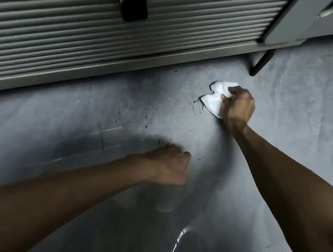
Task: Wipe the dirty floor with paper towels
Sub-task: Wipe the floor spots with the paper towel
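A crumpled white paper towel [213, 102] lies pressed on the grey floor [50, 140], and my right hand [238, 109] grips it from the right. Dark specks and smears of dirt [149, 121] are scattered on the floor left of the towel, with short streaks right at its left edge. My left hand [168, 165] hovers lower in the middle, fingers curled round what looks like a clear bottle [165, 202], which hangs blurred below the fist.
A grey cabinet with a ribbed front [89, 26] runs along the back, its base close to the dirt. Thin black metal legs [260, 62] stand on the floor at the upper right. A bright glare streak [177, 243] shows on the near floor.
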`<state>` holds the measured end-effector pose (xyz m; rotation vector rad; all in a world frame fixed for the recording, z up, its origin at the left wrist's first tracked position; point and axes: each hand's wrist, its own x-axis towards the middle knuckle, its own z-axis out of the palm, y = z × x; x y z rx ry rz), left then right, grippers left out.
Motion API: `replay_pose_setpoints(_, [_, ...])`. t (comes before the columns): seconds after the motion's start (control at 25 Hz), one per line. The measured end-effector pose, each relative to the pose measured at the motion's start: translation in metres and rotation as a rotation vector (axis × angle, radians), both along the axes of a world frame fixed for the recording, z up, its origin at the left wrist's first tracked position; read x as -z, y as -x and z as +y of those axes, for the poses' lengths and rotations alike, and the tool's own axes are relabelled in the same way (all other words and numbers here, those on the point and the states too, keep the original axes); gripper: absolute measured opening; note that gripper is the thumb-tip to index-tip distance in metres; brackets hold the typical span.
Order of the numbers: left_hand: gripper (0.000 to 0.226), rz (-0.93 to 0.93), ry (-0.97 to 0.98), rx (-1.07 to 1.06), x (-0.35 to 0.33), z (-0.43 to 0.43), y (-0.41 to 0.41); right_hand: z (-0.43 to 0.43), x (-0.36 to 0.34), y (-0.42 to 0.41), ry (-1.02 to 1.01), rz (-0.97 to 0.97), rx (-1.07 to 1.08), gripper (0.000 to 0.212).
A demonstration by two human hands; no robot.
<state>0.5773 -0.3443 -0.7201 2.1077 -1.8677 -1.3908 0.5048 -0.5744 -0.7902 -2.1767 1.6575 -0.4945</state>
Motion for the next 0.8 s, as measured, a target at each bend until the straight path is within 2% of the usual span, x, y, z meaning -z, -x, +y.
replay_pose_setpoints(0.12, [0.009,-0.03,0.224,-0.234,0.006,0.025,-0.023,0.01,0.006,-0.038,-0.081,-0.072,0.082,0.016])
replay_pose_setpoints(0.2, [0.012,-0.156,0.329,-0.412,0.004,0.04,-0.035,0.045,0.004,-0.047,-0.178,-0.147,-0.052,0.016])
replay_pose_setpoints(0.28, [0.012,-0.307,0.371,-0.548,0.0,0.048,-0.04,0.082,0.001,-0.04,-0.124,-0.111,-0.293,0.02])
replay_pose_setpoints(0.36, [0.018,-0.438,0.339,-0.609,0.002,0.057,-0.044,0.105,0.002,-0.028,0.031,-0.012,-0.546,0.012])
replay_pose_setpoints(0.44, [0.039,-0.475,0.153,-0.582,0.009,0.065,-0.046,0.096,-0.001,-0.022,0.111,0.048,-0.707,0.015])
replay_pose_setpoints(0.52, [0.064,-0.443,-0.095,-0.489,0.016,0.069,-0.047,0.056,0.004,-0.027,0.111,0.07,-0.497,0.021])
replay_pose_setpoints(0.6, [0.077,-0.357,-0.216,-0.475,0.018,0.062,-0.048,0.026,0.004,-0.041,0.074,0.091,-0.147,0.025])
replay_pose_setpoints(0.64, [0.08,-0.319,-0.249,-0.496,0.018,0.056,-0.049,0.026,0.008,-0.049,0.042,0.086,-0.043,0.025])
replay_pose_setpoints(0.72, [0.083,-0.286,-0.306,-0.534,0.013,0.042,-0.05,0.047,0.009,-0.052,-0.018,0.053,-0.041,0.024])
replay_pose_setpoints(0.8, [0.084,-0.274,-0.34,-0.54,0.01,0.036,-0.05,0.084,-0.004,-0.042,-0.169,-0.148,-0.218,0.018])
